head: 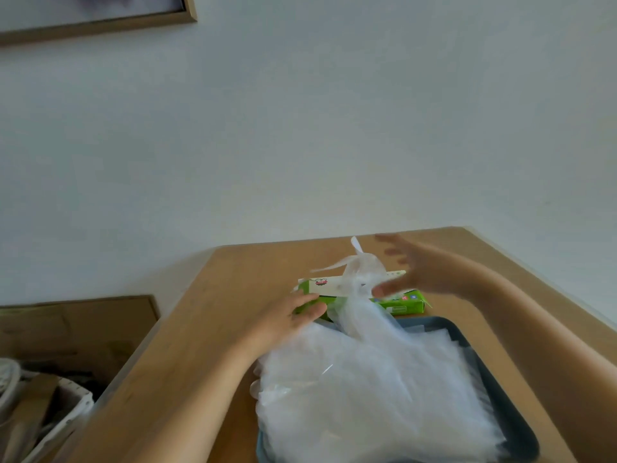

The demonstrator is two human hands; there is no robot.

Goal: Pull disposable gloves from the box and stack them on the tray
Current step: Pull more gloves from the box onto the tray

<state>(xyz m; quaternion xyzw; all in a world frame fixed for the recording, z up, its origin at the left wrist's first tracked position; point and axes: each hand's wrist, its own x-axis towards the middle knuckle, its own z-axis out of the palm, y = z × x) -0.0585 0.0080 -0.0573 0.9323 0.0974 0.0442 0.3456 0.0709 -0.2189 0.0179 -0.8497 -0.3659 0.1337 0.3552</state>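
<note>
Right hand [424,272] is up over the far end of the table, fingers spread wide and straight, gripping nothing. It is heavily blurred, so I cannot tell whether the thumb touches the clear glove [359,267] poking up out of the green glove box [405,305]. Left hand [290,317] lies low, its fingers fairly straight and resting on the box's left end, not curled round it.

The box lies flat on the wooden table [233,295], just behind the tray [516,426]. Thin plastic trails from its slot down toward the tray, and whether that is the same glove or another one is hard to say. On the tray sits a thick stack of gloves [367,396], a cloudy white pile that covers most of the dark blue-grey tray and spills over its left edge. The tray's near edge is cut off by the bottom of the view, and single gloves in the pile cannot be told apart. Both forearms reach in from below, the right one cut off at the frame's edge.

Off the table's left side stand a brown cardboard box [76,329] and a white basket [71,416], its contents too murky to name. Behind it all is a pale wall [300,128], with a picture frame's corner [100,25] at top left.
</note>
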